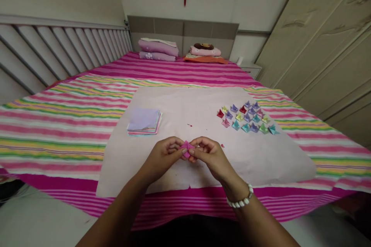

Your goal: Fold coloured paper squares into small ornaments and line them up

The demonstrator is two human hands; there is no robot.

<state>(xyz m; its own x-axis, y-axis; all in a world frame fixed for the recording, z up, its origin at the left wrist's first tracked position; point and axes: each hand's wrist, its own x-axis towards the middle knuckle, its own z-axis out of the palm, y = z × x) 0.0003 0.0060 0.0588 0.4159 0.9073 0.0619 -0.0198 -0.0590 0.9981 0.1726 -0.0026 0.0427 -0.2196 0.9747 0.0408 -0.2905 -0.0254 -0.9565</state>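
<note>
Between my two hands is a small folded piece of pink origami paper (187, 146), diamond-shaped, with a crease down its middle. My left hand (168, 151) pinches its left side between thumb and fingers. On the other side, my right hand (206, 152) grips the right edge the same way, a white beaded bracelet on its wrist. Both hands are held above a large pale paper sheet (179, 104). To the left lies a stack of square coloured papers (144, 120), lilac on top. Rows of small folded paper figures (246, 117) in several colours stand to the right.
Tiny red scraps (222, 146) lie on the sheet near my right hand. Beneath it is a bed with a striped cover (63, 123). Folded bedding (159, 49) is piled at the headboard. A slatted rail (66, 50) runs along the left, and a wardrobe (324, 46) stands right.
</note>
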